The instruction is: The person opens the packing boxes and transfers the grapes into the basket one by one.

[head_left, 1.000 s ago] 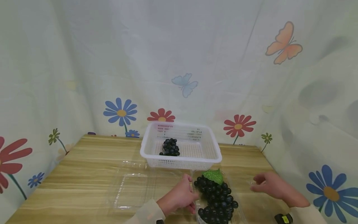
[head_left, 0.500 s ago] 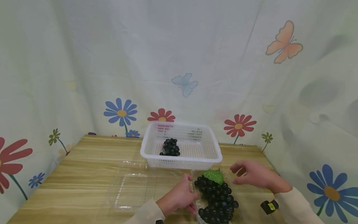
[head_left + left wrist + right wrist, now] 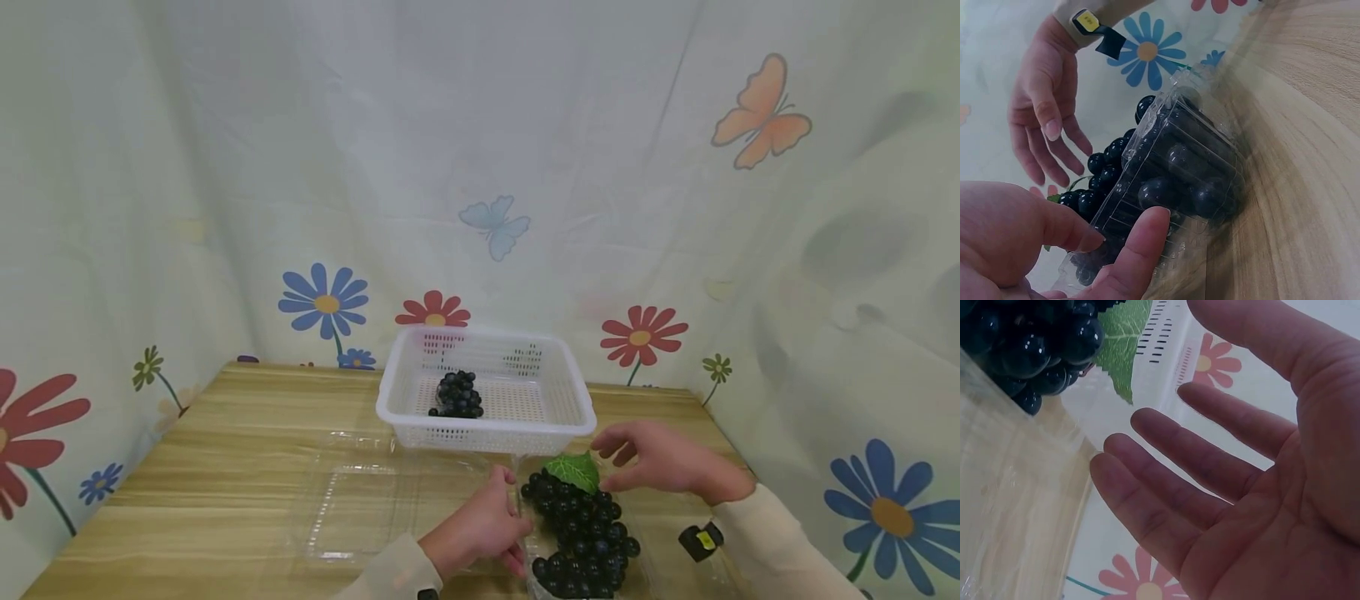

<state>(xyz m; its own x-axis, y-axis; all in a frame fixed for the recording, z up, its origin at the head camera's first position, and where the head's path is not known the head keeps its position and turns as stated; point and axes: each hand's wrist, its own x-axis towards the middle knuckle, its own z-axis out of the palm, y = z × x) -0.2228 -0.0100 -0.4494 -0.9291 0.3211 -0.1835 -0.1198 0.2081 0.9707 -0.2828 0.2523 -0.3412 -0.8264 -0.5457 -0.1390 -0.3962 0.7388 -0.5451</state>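
A bunch of dark grapes (image 3: 581, 525) with a green leaf (image 3: 573, 472) lies in a clear plastic clamshell box (image 3: 1179, 144) near the table's front. My left hand (image 3: 483, 521) holds the box's left side; in the left wrist view its thumb is at the rim and a finger lies along the outer wall. My right hand (image 3: 660, 458) is just right of the leaf, its fingers spread and slightly bent. The right wrist view shows its palm (image 3: 1272, 506) with nothing in it and the grapes beyond the fingertips.
A white perforated basket (image 3: 487, 429) stands at the back, with a smaller dark grape bunch (image 3: 457, 394) inside. Another clear plastic clamshell (image 3: 356, 508) lies open on the wooden table (image 3: 187, 500) at left. A patterned curtain (image 3: 600, 167) hangs behind and on both sides.
My right hand has moved left from the table's right side to beside the leaf and away from the clear plastic there. My left hand stays at the box.
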